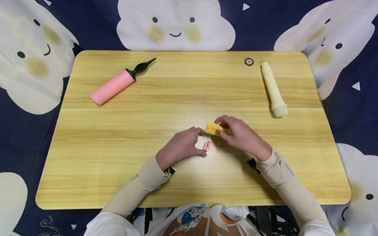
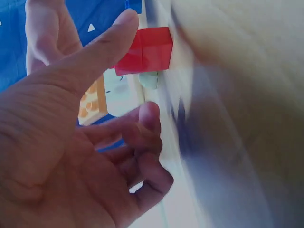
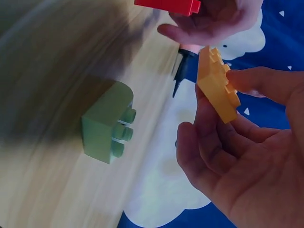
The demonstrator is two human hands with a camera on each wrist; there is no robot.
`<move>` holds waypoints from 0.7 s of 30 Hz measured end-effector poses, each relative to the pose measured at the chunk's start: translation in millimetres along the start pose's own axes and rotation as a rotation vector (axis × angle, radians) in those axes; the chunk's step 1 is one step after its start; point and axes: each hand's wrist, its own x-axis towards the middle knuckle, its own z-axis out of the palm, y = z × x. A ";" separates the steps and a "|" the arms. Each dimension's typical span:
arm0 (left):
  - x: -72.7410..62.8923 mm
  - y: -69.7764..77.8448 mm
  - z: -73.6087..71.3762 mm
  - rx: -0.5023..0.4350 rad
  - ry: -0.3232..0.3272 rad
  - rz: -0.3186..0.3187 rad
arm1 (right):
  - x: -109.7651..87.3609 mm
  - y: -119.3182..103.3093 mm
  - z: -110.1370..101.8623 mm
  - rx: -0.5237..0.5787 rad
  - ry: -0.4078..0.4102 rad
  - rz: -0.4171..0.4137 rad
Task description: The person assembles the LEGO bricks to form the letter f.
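Note:
My right hand [image 1: 240,136] pinches a yellow toy building brick [image 1: 213,128] between thumb and fingers, its studs facing up in the head view. To its left, my left hand [image 1: 184,144] curves around a small red building brick [image 1: 207,146] with thumb and fingers spread apart. That red brick [image 2: 154,50] shows beyond the thumb tip in the left wrist view, the other fingers apart from it. A pale green brick [image 3: 107,126] with a rounded end lies on the table below the right hand, mostly hidden by that hand in the head view.
On the wooden table [image 1: 118,170], a pink hand pump [image 1: 113,87] with a black nozzle lies at the back left. A cream microphone-shaped object [image 1: 274,90] lies at the right, and a black-and-white round chip [image 1: 249,62] near the back edge. Cloud-print cloth [image 1: 251,29] surrounds the table.

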 end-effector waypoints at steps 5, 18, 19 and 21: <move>5.0 -3.8 -5.1 -0.065 -0.047 0.036 | -5.4 3.1 0.2 0.072 0.007 0.024; 10.6 -3.0 -3.8 0.050 -0.096 0.137 | -26.1 3.4 9.1 0.176 -0.055 0.076; 10.9 -2.8 -4.5 0.059 -0.093 0.145 | -26.5 3.6 9.5 0.176 -0.058 0.079; 11.9 -2.3 -5.2 0.074 -0.093 0.163 | -26.6 4.0 10.0 0.175 -0.063 0.079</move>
